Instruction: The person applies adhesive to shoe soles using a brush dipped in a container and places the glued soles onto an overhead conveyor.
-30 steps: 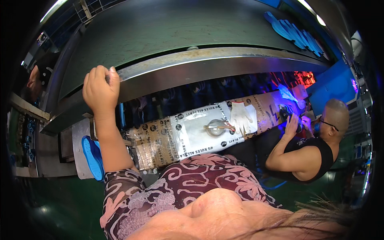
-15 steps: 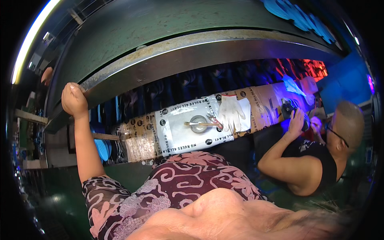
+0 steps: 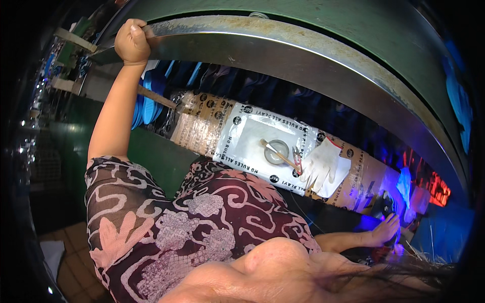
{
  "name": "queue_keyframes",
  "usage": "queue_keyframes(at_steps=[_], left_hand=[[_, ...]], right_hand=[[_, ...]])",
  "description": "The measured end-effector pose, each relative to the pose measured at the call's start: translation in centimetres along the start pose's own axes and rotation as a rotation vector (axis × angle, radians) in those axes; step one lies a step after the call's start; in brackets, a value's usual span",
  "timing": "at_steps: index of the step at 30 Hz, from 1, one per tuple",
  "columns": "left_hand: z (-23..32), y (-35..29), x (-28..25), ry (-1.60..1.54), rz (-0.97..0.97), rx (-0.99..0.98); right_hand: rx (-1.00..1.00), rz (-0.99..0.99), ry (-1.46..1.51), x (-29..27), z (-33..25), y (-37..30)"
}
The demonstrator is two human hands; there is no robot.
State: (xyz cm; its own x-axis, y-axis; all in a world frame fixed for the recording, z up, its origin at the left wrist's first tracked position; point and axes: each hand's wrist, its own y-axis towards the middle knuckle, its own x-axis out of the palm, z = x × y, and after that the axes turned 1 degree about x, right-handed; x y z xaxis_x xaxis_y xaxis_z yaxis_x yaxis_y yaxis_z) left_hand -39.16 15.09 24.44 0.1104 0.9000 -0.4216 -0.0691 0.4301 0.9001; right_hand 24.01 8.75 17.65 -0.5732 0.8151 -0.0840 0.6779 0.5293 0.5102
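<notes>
The left hand (image 3: 132,41) is reaching up and out, its fingers curling closed around the edge of the long metal rail (image 3: 283,48) that is arching across the top of the view; the fingertips are wrapping over the far side of that edge, so they are hidden. The rail is running from that grip to the right rim, where it is bending and fading into shadow; its top face is looking worn and speckled.

The right hand (image 3: 386,228) is lying low at the right, beside blue-lit objects (image 3: 391,204) too dark and blurred to identify; its fingers are appearing loosely spread, but whether they are holding anything cannot be told, and the forearm is being partly covered by the person's own hair and body in the foreground.

Below the rail, a cardboard-wrapped bench (image 3: 202,126) under clear film is stretching diagonally; on it a white sheet (image 3: 247,146) is carrying a small round dish (image 3: 276,151) with a thin stick (image 3: 280,155) lying across it; just beside these, a pair of white gloves (image 3: 322,164) is lying on a white cloth. Blue flat pieces (image 3: 144,103) are hanging behind the left forearm, partly hidden by it; the far left edge is dissolving into dark clutter; a red glow (image 3: 438,189) at the right is too blurred to read.
</notes>
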Motion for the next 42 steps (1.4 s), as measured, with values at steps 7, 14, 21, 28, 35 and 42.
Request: queue_keyframes(at_steps=[7,14,21,28,35,42], left_hand=[[-0.9,-0.1,1.2,-0.034,0.049,-0.002],[0.0,0.1,1.2,0.002,0.141,0.033],[2.9,1.3,0.6,-0.017,0.142,0.049],[7.6,-5.4,-1.2,-0.264,0.046,-0.007],[4.8,-28.5,-9.9,-0.515,-0.354,-1.342],[-12.2,-33.4,-14.3,-0.793,0.185,-2.063]], right_hand=[[0.016,0.025,0.02,0.5,1.6,0.7],[0.008,0.039,0.015,0.1,1.2,-0.4],[-0.014,0.052,-0.006,-0.7,-1.4,-2.6],[0.012,0.047,-0.015,0.7,-3.4,-4.8],[-0.021,0.051,-0.042,2.5,-5.6,-6.4],[-0.047,0.055,-0.042,3.0,-7.7,-8.0]])
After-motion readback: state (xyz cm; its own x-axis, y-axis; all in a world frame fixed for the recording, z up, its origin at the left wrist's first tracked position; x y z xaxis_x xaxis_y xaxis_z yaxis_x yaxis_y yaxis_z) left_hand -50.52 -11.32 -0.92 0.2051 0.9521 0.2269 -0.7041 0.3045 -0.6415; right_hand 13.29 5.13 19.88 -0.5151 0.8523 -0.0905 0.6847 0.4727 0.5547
